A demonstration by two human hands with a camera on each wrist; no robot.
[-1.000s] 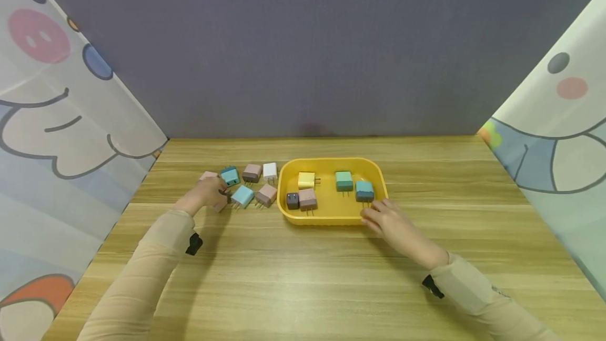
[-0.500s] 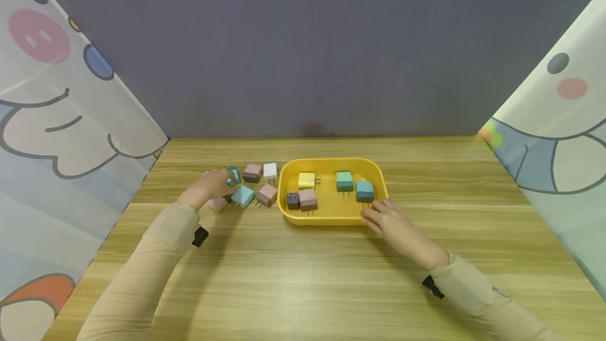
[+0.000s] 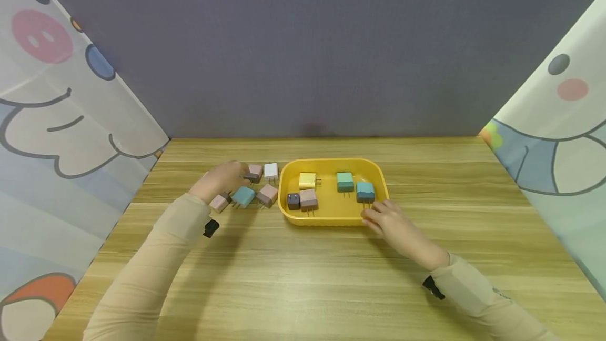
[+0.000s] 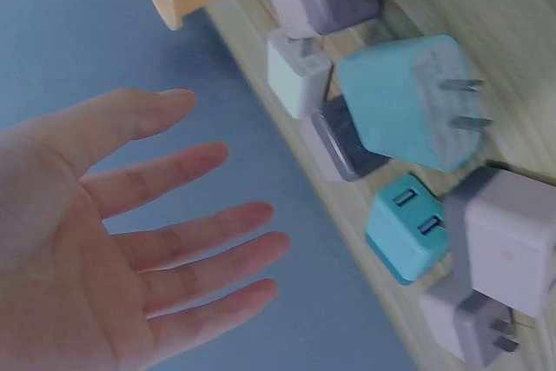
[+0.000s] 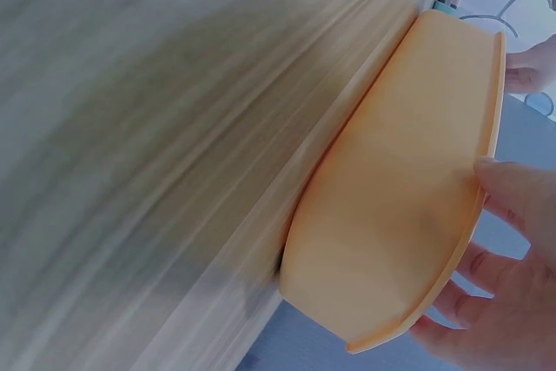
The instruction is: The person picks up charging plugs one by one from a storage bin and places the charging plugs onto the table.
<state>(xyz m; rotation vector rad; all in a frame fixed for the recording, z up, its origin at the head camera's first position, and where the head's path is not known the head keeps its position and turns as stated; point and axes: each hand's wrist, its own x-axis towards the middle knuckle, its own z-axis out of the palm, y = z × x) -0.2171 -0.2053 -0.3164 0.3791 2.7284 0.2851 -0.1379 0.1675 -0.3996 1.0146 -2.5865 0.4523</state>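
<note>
My left hand (image 3: 222, 178) hovers over several plug-in chargers on the table, fingers spread and nothing held, as the left wrist view shows. Beneath and around it lie a light-blue charger (image 3: 243, 196), a pink-and-grey charger (image 3: 267, 195) and a white charger (image 3: 271, 171). A teal charger (image 4: 407, 230) with two ports is hidden under the hand in the head view. My right hand (image 3: 393, 225) holds the near right rim of a yellow tray (image 5: 391, 180), thumb on the outer wall and fingers over the edge. Inside are a yellow charger (image 3: 307, 180), a green charger (image 3: 344, 181) and a blue charger (image 3: 365, 192).
A black charger (image 3: 293, 201) and a pink charger (image 3: 308, 199) sit side by side at the tray's left end. The wooden table (image 3: 303, 278) meets a grey panel (image 3: 303, 57) at the back. Printed cloth hangs on both sides.
My left hand has moved right and slightly away from me across the chargers, from the pink ones past the teal one. The right hand and tray stay put.
</note>
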